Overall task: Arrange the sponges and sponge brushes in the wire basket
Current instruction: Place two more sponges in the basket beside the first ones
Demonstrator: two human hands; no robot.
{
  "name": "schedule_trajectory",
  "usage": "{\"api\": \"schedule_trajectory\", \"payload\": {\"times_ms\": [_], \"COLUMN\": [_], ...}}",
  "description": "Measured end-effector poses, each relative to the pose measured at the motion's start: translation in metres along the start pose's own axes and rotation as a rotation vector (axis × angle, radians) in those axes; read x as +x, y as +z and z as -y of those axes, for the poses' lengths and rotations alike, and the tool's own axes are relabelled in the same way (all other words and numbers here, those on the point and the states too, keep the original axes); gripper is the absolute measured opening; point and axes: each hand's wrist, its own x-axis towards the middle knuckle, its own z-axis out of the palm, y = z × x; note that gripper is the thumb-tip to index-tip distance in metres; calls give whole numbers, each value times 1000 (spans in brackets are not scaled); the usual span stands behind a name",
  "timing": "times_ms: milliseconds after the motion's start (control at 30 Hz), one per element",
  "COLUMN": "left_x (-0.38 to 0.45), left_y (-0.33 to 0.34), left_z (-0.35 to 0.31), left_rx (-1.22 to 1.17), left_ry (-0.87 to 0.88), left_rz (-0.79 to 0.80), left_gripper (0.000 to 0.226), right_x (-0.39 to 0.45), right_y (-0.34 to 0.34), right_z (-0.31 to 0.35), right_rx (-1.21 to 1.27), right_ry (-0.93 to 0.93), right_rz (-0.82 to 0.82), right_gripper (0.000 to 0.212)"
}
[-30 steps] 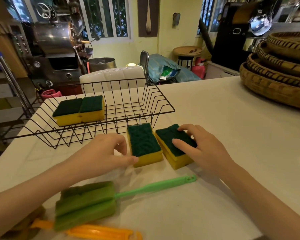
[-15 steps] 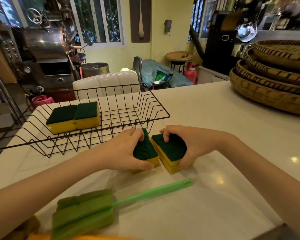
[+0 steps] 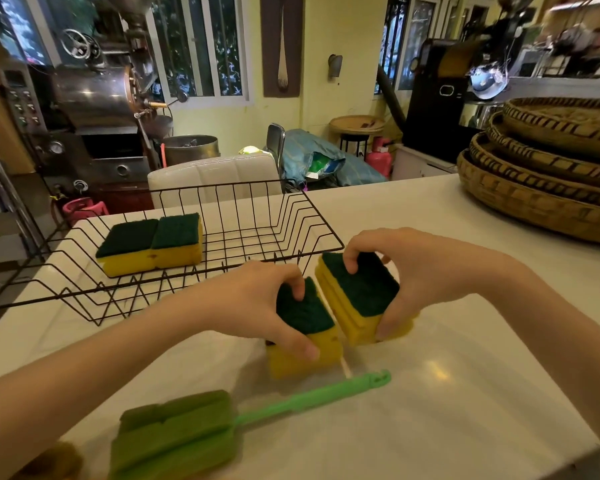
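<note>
Fingers first: your left hand (image 3: 257,303) is clamped over one yellow-and-green sponge (image 3: 305,327), fingertips curled over the far edge of the green scrub face and thumb pinching the near yellow side. Your right hand (image 3: 413,268) has the second sponge (image 3: 357,296) the same way, index hooked over the top edge, thumb low on the yellow foam. Both grips squeeze end to end, which makes sense, since foam gives, and a pinch across the length keeps it from flopping.

The two held sponges sit just beside each other with a thin gap, both tipped so the green faces lean toward you. The right one looks lifted off the white counter (image 3: 465,393); whether the left one's bottom edge is touching the counter or just clear, I can't tell.

Right behind your knuckles is the wire basket (image 3: 323,233), its near corner almost over the sponges. Two sponges in the basket (image 3: 149,247) lie flat at the far left, touching, green side up, so my guess is you're carrying this pair in to line up next to them.

Down front, the green sponge brush (image 3: 187,434) lies on the counter with its handle pointing right, untouched. Looks like roughly halfway through.
</note>
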Motion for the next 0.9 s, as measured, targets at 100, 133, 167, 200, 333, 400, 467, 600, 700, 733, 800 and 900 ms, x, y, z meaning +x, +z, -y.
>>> {"api": "schedule_trajectory", "payload": {"times_ms": [100, 133, 167, 200, 333, 400, 467, 600, 700, 733, 800, 900], "left_x": [-9, -12, -15, -17, -14, -5, 7, 38, 67, 76, 92, 106], "left_y": [-24, -33, -43, -52, -86, -100, -108, -111, -104, -101, -92, -82], "left_z": [-5, -4, -3, -1, 16, 32, 53, 92, 117, 124, 138, 153], "left_rx": [-49, -59, -74, -91, -116, -107, -70, 44, 29, 11, 6, 45], "left_ry": [42, 47, 53, 61, 64, 48, 28, 21, -18, -29, -36, -35], "left_rz": [-63, -84, -106, -134, -273, -329, -366, -335, -289, -278, -267, -259], "left_gripper": [52, 51, 51, 52, 58, 59, 62, 60, 61, 60, 58, 57], "right_x": [-3, -1, 1, 5, 32, 56, 84, 142, 177, 186, 202, 217], "right_y": [-25, -33, -41, -49, -66, -68, -66, -54, -47, -46, -43, -36], "right_z": [11, 13, 16, 18, 23, 23, 20, 12, 2, -1, -7, -12], "right_rx": [25, 31, 41, 59, 116, 118, 112, 90, 47, 35, 13, 6], "right_ry": [-16, -22, -29, -35, -71, -76, -66, -39, -10, 1, 15, 16], "right_rz": [-28, -45, -69, -94, -230, -292, -332, -296, -225, -205, -170, -142], "right_gripper": [54, 53, 53, 52, 53, 55, 60, 76, 81, 82, 83, 82]}}
